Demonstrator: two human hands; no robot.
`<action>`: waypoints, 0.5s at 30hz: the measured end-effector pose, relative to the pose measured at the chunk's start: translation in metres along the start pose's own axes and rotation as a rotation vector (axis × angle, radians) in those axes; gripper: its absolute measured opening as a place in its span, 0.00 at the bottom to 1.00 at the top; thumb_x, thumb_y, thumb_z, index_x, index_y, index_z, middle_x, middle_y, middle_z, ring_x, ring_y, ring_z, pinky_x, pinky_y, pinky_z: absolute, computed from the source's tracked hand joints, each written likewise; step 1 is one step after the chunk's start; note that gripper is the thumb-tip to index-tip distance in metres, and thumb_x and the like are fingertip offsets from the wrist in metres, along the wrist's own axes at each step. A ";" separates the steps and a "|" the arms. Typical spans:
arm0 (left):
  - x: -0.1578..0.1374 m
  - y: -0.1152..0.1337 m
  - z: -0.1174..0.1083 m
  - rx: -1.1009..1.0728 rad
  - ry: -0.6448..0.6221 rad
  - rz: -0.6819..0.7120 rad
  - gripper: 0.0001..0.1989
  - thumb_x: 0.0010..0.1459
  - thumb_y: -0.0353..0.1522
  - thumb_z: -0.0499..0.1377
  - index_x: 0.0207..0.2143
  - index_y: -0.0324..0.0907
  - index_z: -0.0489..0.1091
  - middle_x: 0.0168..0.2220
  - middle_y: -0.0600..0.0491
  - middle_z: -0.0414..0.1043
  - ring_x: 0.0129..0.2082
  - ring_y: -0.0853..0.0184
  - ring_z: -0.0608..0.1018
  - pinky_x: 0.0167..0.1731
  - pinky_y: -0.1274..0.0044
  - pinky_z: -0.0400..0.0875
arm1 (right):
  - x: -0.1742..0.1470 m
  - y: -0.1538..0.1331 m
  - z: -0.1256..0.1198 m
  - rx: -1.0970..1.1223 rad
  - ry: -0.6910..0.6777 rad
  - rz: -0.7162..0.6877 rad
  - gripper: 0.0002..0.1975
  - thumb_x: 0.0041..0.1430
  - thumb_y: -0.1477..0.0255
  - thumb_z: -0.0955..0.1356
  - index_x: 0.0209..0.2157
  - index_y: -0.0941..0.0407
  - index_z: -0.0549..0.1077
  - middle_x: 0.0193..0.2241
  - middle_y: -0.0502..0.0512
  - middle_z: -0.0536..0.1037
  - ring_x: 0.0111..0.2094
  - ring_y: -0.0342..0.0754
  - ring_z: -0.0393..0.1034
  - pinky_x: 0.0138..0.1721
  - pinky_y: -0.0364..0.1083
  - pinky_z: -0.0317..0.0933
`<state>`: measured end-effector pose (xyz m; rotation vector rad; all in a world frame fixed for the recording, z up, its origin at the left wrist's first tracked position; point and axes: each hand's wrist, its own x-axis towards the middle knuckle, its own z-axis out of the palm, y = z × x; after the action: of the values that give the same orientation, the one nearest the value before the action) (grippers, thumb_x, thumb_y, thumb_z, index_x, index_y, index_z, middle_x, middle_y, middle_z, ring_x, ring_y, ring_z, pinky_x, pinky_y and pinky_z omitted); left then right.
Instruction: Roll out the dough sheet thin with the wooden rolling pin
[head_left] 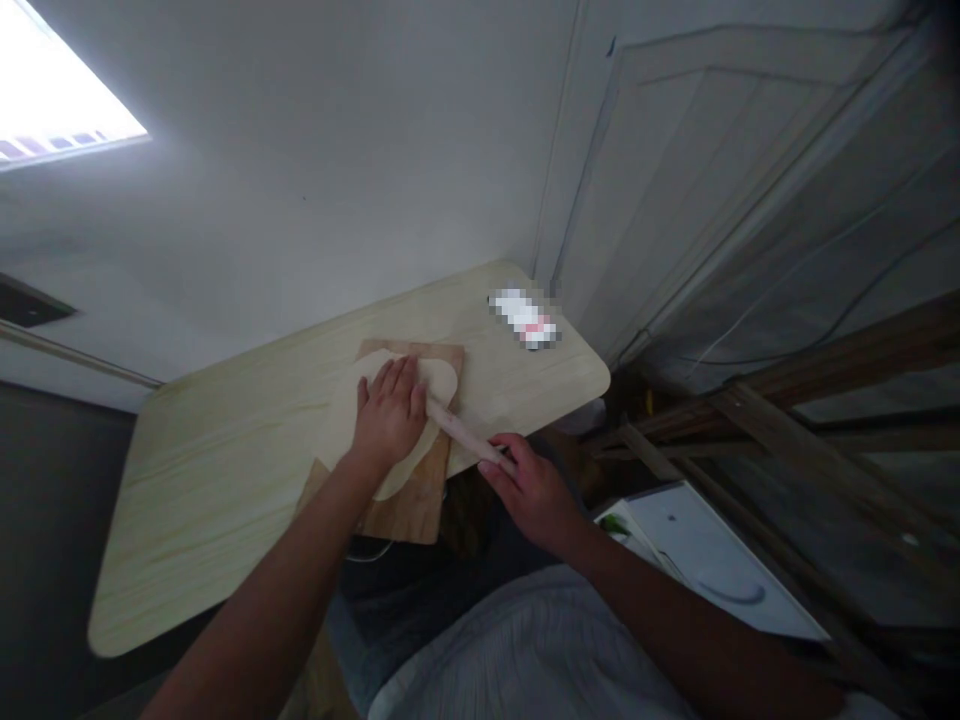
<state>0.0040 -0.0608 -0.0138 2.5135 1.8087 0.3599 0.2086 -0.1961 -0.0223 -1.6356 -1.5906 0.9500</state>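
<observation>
My left hand (390, 405) lies palm down with its fingers stretched out over a wide, thin sheet of pale dough (397, 475). The dough covers much of a brown wooden board (420, 500), overlapping its left side. A slim wooden rolling pin (463, 434) slants across the dough's right part. Its near end is wrapped by the fingers of my right hand (536, 490), just off the table's front edge. The pin's far end meets the fingers of my left hand; whether it runs on beneath the palm is hidden.
The board rests on a light wood-grain table (202, 480) against a white wall. A phone-like object (525, 318), blurred by pixels, lies at the table's far right. Below right, a white panel (720, 560) stands near wooden beams (787, 440). A door (690, 150) is behind.
</observation>
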 end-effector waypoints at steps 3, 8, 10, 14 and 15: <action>-0.004 -0.001 -0.002 0.006 0.010 -0.017 0.31 0.71 0.43 0.35 0.68 0.38 0.54 0.68 0.42 0.59 0.69 0.54 0.59 0.66 0.50 0.49 | 0.010 0.006 -0.009 -0.013 0.046 0.004 0.14 0.66 0.60 0.65 0.49 0.52 0.71 0.36 0.53 0.80 0.34 0.49 0.75 0.34 0.44 0.62; 0.010 0.003 0.000 -0.042 0.004 -0.048 0.30 0.71 0.44 0.37 0.67 0.41 0.58 0.68 0.43 0.60 0.69 0.54 0.60 0.66 0.48 0.48 | 0.043 0.016 -0.033 -0.095 0.173 0.019 0.16 0.64 0.56 0.68 0.44 0.53 0.73 0.35 0.53 0.81 0.35 0.49 0.75 0.36 0.45 0.63; 0.016 0.006 0.001 -0.065 0.012 -0.061 0.29 0.71 0.45 0.37 0.66 0.43 0.59 0.67 0.45 0.61 0.68 0.55 0.61 0.65 0.50 0.50 | 0.056 0.019 -0.042 -0.181 0.188 -0.001 0.17 0.63 0.55 0.68 0.42 0.54 0.74 0.35 0.54 0.81 0.36 0.50 0.75 0.36 0.46 0.64; 0.018 0.009 0.001 -0.056 0.052 -0.038 0.28 0.71 0.45 0.37 0.63 0.46 0.63 0.66 0.47 0.63 0.67 0.56 0.63 0.64 0.53 0.55 | 0.070 0.023 -0.050 -0.321 0.213 -0.059 0.18 0.64 0.53 0.67 0.42 0.53 0.73 0.41 0.56 0.80 0.42 0.52 0.75 0.39 0.47 0.64; 0.017 0.009 0.001 -0.047 0.057 -0.030 0.28 0.71 0.46 0.37 0.63 0.47 0.64 0.66 0.47 0.63 0.67 0.56 0.63 0.64 0.53 0.55 | 0.072 0.024 -0.050 -0.349 0.226 -0.065 0.18 0.65 0.53 0.67 0.43 0.53 0.73 0.42 0.56 0.79 0.43 0.52 0.75 0.40 0.47 0.64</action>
<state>0.0182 -0.0475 -0.0102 2.4664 1.8324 0.4717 0.2633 -0.1238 -0.0208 -1.8366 -1.7062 0.4500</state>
